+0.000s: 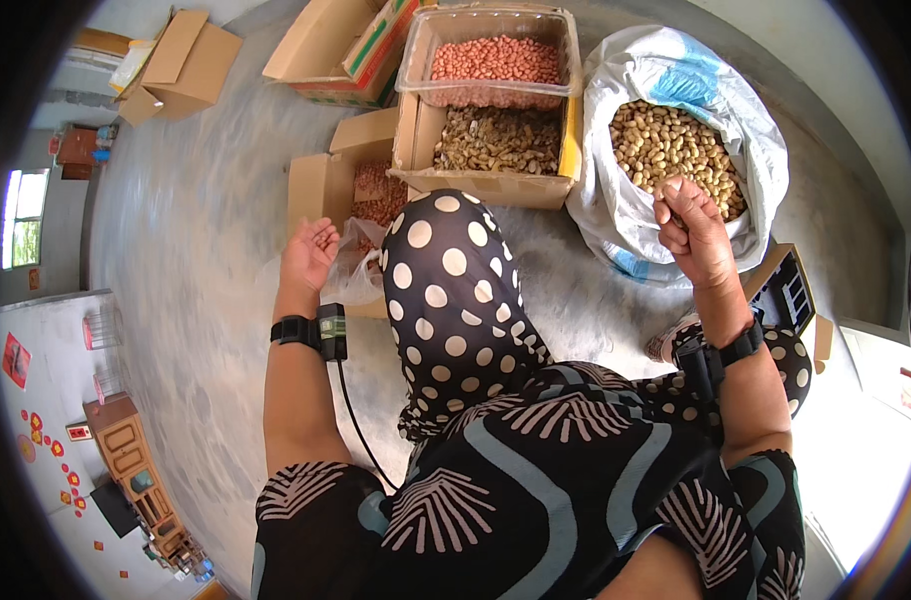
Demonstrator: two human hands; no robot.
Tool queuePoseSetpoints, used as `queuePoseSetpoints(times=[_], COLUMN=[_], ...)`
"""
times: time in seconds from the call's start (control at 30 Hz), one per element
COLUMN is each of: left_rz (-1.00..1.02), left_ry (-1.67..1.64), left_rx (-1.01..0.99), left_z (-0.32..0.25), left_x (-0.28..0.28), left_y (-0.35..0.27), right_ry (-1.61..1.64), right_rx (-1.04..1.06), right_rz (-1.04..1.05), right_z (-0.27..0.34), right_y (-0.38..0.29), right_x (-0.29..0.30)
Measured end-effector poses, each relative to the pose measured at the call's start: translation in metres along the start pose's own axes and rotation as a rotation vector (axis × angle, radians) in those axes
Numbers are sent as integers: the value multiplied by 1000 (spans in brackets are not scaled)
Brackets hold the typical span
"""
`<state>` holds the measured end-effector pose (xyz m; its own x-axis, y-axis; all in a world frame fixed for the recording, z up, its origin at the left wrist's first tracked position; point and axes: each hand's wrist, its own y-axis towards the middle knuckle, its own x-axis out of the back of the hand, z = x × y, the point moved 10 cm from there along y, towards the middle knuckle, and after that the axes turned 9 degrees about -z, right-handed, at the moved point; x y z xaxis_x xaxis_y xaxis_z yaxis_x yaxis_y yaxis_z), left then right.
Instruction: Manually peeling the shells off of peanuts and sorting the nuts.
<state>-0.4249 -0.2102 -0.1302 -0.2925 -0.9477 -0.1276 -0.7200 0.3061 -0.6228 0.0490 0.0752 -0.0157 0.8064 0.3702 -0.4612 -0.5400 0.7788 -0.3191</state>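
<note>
My right hand (pixel 692 225) is raised over the near edge of a white woven sack (pixel 613 199) of unshelled peanuts (pixel 673 142). Its thumb presses against curled fingers, and whether a peanut sits inside is too hidden to tell. Palm up and loosely curled, my left hand (pixel 311 251) looks bare beside a clear plastic bag (pixel 354 270). Behind that bag, a small cardboard box (pixel 309 187) contains reddish kernels (pixel 380 187). A clear plastic tub (pixel 489 94) of red-skinned peanut kernels (pixel 497 58) rests on a larger carton (pixel 485 187) with peanut shells (pixel 500 142) inside.
An open carton (pixel 335 52) stands at the back, and another cardboard box (pixel 189 64) is farther left on the concrete floor (pixel 193 225). My knee in dotted cloth (pixel 455 285) rises between my hands. A black cable (pixel 358 424) runs from the left wrist device (pixel 332 334).
</note>
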Motion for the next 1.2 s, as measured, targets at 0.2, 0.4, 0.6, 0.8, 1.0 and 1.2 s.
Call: queuePoseSetpoints(times=[0.2,0.4,0.6,0.8,1.0,1.2], left_rz=[392,572,396,634,586,967], left_ry=[-47,2,-156,-49,-29,172], left_rx=[24,99,-27,-367,-127,550], left_z=[-37,-45,-107,-155,-83,120], left_x=[-102,-181,-260,-356,-355,-365], left_y=[-45,-60,-48,-130,-167,-294], right_ry=[-2,37,189,254,342,349], right_rx=[-50,-113,-200,-220,-162,132], right_rz=[5,0,-108,-216,-184,-257], right_z=[-5,-2,-13,-10,-8,29], right_y=[1,-3,-2,-1,6,1], right_x=[0,2,18,31,27,16])
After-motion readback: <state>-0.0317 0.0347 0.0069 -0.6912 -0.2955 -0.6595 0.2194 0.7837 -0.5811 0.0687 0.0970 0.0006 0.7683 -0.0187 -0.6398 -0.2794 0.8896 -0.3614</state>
